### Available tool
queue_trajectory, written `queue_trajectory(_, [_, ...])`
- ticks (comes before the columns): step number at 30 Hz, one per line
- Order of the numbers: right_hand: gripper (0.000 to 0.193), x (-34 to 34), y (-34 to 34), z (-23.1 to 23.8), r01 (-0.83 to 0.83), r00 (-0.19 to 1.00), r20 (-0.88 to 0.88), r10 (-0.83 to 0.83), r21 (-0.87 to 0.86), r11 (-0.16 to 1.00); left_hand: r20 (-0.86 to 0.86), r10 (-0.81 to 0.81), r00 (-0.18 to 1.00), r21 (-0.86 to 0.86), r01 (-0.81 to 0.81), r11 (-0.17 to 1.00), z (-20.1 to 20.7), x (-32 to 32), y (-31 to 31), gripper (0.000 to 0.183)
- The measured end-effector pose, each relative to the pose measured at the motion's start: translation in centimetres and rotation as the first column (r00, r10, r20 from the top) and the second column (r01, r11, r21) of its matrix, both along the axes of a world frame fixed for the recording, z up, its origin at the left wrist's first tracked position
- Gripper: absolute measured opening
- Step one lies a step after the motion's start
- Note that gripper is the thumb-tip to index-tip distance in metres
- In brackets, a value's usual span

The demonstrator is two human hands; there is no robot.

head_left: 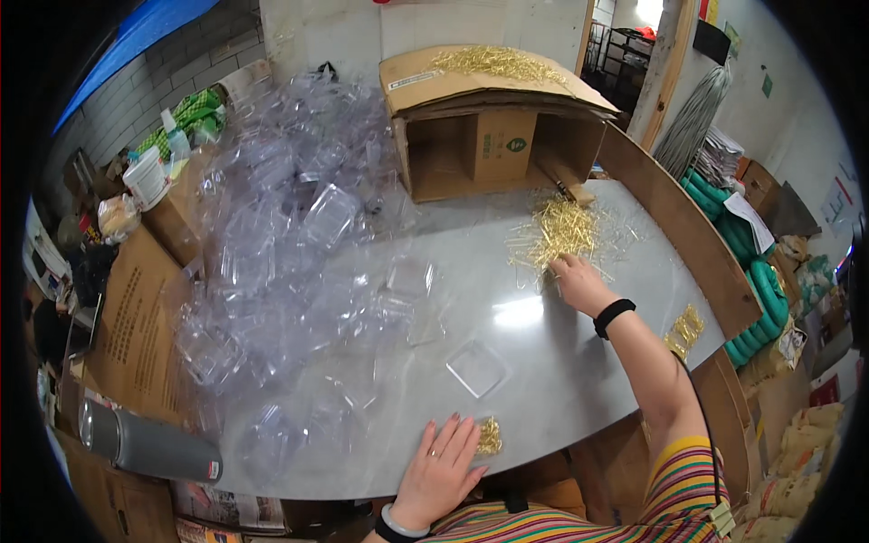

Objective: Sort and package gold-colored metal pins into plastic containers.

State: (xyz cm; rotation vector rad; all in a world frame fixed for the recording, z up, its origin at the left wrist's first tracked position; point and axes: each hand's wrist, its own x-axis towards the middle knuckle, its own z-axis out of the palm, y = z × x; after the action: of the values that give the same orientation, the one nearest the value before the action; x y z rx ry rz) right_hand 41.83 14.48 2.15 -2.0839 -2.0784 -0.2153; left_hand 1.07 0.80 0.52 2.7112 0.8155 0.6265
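Observation:
My left hand (439, 469) lies flat with its fingers stretched out at the table's front edge. Just right of its fingertips sits a small batch of gold pieces (489, 436); whether a clear box holds them I cannot tell. Farther off, my right hand (581, 282) reaches to the near side of a loose heap of thin gold sticks (568, 228). Its fingers are bent together, and what is between them is hidden. A square clear plastic lid or tray (477, 368) lies on the table between the two hands.
Clear plastic boxes (299, 235) pile up on the left. An open cardboard box (425, 163) stands at the back, more gold sticks (502, 61) on top. A grey flask (149, 441) lies front left. Gold bundles (685, 332) sit by the right-hand cardboard border (688, 226).

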Motion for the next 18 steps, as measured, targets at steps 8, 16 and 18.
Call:
queue_trajectory(8, [0.039,-0.6,1.5,0.2,-0.112,0.975,-0.191,0.117,0.037,0.993,-0.023,0.078,0.997,0.012,-0.078,0.997,0.3,0.3,0.0,0.061])
queue_trajectory(16, [0.023,-0.4,2.0,2.6,-0.223,0.839,-0.535,0.104,-0.162,0.961,-0.063,0.092,0.994,0.053,-0.089,0.995,0.1,0.3,-0.3,0.064])
queue_trajectory(18, [0.021,1.0,2.1,0.9,-0.135,0.928,-0.364,0.082,-0.123,0.983,-0.056,0.087,0.995,0.047,-0.085,0.995,-0.1,0.4,-0.3,0.064])
